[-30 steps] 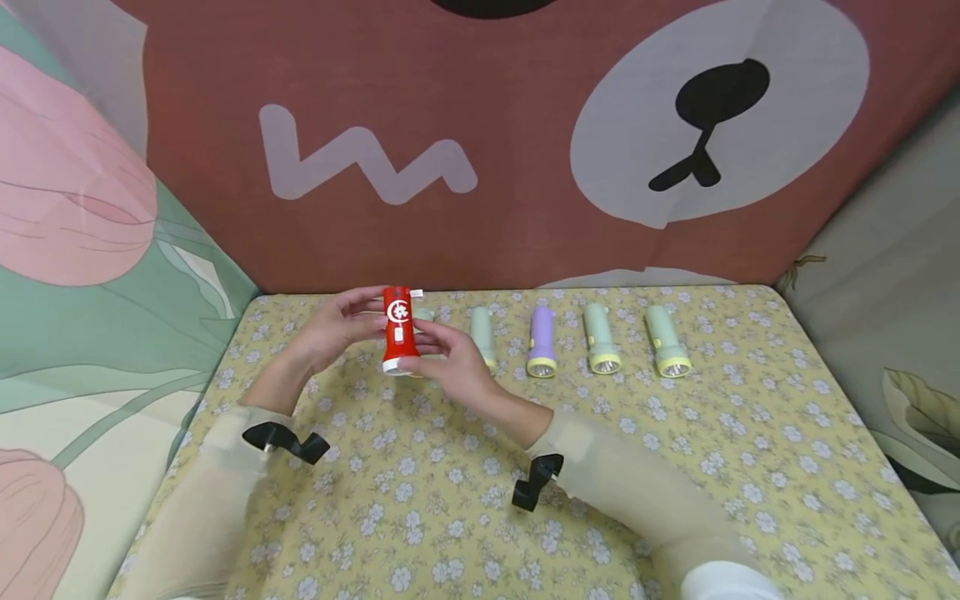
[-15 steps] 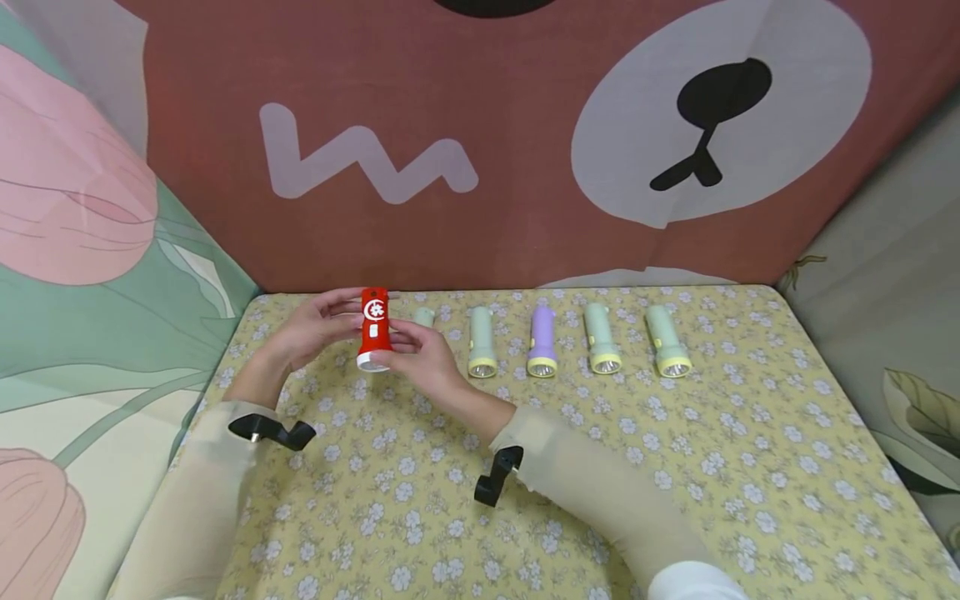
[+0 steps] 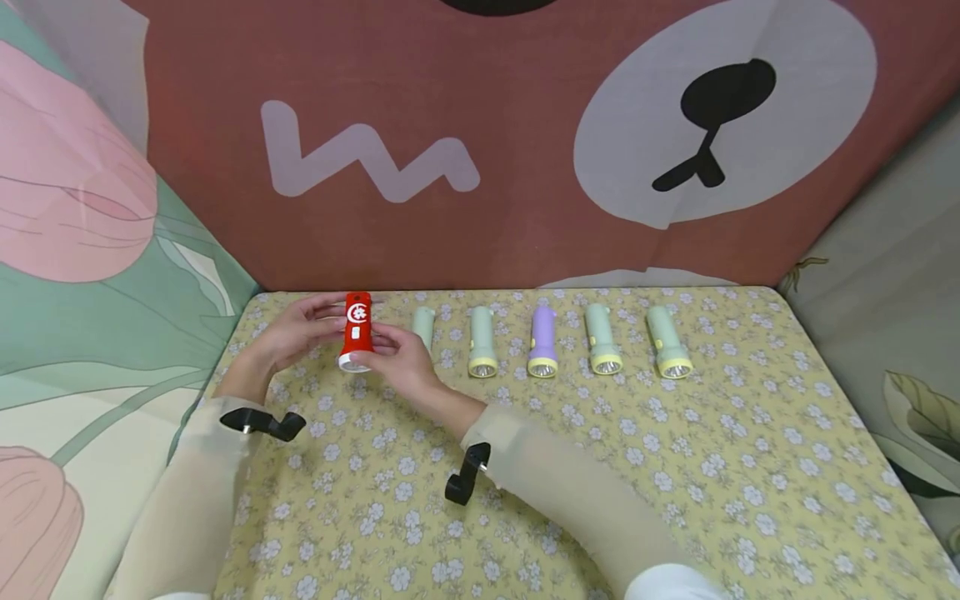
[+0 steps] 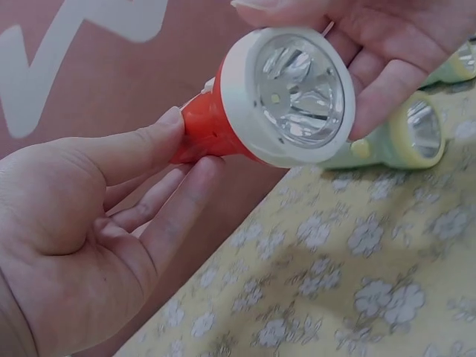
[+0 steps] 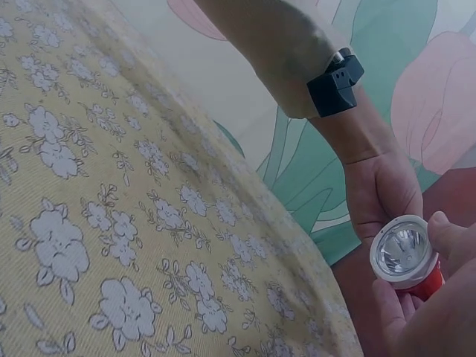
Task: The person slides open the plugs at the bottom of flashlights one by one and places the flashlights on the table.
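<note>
Both hands hold a red flashlight [image 3: 357,333] over the left back part of the table, its white-rimmed head pointing down toward the near side. A white emblem and a white switch show on its body. From the left, my left hand [image 3: 296,333] pinches the red body between thumb and fingers, as the left wrist view shows. My right hand [image 3: 405,362] grips the white head [image 5: 405,253], thumb on one side of the rim and fingers on the other. Just right of the hands lies a pale green flashlight [image 3: 423,323], its lower end hidden behind the right hand.
In a row along the back of the flowered tablecloth [image 3: 720,492] lie a green flashlight [image 3: 482,333], a purple one [image 3: 542,333] and two more green ones, lenses facing the near side. A bear-print cloth [image 3: 525,233] hangs right behind the table.
Both hands have carried the red flashlight left, and slightly lower in the last half second. The leftmost green flashlight, mostly covered before, now shows more.
</note>
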`<act>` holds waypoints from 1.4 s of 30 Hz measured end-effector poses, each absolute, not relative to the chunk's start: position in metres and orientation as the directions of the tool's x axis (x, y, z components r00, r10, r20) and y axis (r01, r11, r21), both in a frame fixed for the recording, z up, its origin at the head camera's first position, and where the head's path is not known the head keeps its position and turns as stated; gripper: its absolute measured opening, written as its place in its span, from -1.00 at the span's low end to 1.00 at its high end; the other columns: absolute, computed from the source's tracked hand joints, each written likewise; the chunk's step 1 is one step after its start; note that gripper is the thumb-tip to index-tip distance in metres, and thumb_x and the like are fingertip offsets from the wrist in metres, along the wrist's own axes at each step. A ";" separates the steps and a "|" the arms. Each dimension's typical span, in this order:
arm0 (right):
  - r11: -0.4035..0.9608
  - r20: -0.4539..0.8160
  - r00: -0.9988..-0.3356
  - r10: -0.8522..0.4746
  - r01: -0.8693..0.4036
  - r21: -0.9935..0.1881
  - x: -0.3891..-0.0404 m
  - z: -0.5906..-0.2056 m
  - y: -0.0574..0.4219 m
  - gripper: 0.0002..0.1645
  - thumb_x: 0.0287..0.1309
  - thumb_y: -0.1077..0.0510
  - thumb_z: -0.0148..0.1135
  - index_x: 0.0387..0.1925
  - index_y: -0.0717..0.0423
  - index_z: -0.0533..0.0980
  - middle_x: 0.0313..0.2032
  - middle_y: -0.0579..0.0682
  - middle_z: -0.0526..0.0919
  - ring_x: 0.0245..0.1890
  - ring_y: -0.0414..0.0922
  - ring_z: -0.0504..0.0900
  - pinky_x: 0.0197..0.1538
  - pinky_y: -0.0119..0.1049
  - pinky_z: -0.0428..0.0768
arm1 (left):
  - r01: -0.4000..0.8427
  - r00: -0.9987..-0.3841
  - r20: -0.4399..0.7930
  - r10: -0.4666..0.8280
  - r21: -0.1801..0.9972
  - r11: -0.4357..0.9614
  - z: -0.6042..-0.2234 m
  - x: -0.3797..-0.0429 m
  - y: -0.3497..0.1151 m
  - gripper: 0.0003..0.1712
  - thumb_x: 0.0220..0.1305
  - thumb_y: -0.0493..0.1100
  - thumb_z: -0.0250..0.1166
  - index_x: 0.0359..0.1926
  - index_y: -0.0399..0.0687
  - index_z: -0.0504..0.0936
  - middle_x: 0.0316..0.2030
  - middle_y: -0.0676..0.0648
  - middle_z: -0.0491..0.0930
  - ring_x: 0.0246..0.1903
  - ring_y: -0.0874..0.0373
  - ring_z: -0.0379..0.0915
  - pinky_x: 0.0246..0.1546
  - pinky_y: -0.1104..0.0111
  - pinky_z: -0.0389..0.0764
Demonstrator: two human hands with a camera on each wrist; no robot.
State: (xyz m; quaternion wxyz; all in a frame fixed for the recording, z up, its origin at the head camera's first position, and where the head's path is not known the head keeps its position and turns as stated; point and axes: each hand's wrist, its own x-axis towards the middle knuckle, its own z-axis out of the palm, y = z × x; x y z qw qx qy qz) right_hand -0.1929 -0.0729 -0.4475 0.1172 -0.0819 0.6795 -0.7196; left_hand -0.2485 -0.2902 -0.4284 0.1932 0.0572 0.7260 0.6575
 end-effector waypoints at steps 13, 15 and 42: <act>-0.028 -0.083 -0.971 -0.224 0.092 -0.995 -0.200 -0.452 -0.098 -0.40 0.18 0.16 0.50 0.25 0.16 0.56 -0.02 -0.01 0.71 -0.01 -0.13 0.71 -0.07 -0.34 0.72 | -0.205 -0.913 -0.192 0.360 0.979 0.002 -0.443 -0.259 -0.313 -0.53 0.49 -0.40 0.15 0.35 -0.13 0.38 0.04 0.12 0.65 0.00 0.23 0.62 0.04 0.34 0.68; -0.039 -0.081 -0.973 -0.216 0.092 -0.995 -0.202 -0.455 -0.103 -0.41 0.17 0.18 0.51 0.24 0.18 0.57 -0.02 0.01 0.71 -0.01 -0.12 0.71 -0.07 -0.35 0.71 | -0.209 -0.915 -0.194 0.355 0.978 -0.006 -0.446 -0.260 -0.315 -0.54 0.49 -0.40 0.14 0.34 -0.10 0.40 0.03 0.13 0.66 0.00 0.24 0.62 0.04 0.36 0.67; -0.012 -0.132 -0.979 -0.155 0.136 -0.991 -0.213 -0.487 -0.138 -0.38 0.17 0.19 0.51 0.25 0.26 0.54 0.01 0.11 0.70 0.01 -0.03 0.70 -0.03 -0.35 0.70 | -0.304 -0.909 -0.281 0.308 0.952 -0.028 -0.480 -0.271 -0.336 -0.41 0.52 -0.41 0.08 0.50 -0.19 0.26 -0.03 0.19 0.69 -0.02 0.30 0.61 0.02 0.44 0.65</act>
